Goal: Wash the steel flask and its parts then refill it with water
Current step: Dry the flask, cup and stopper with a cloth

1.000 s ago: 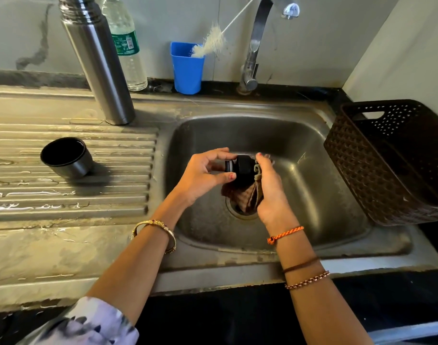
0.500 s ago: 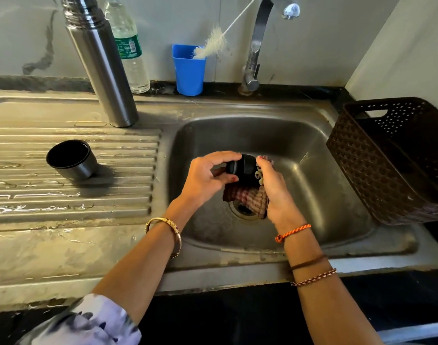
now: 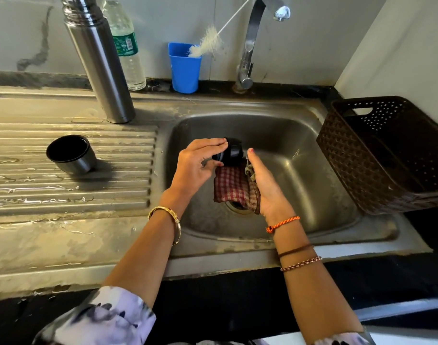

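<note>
Head camera looks down at a steel sink (image 3: 282, 135), where the left hand (image 3: 195, 168) pinches the black flask stopper (image 3: 230, 153) between thumb and fingers above the drain. Just beside it, the right hand (image 3: 265, 185) grips a checked cloth (image 3: 231, 186) hanging under the stopper. On the wet drainboard (image 3: 71, 190), the steel flask (image 3: 101, 58) stands upright and open, with its cup (image 3: 69, 154) nearby.

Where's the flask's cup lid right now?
In the head view, the steel cup lies tilted on the ribbed draining board, left of the sink basin and in front of the upright steel flask.
</note>
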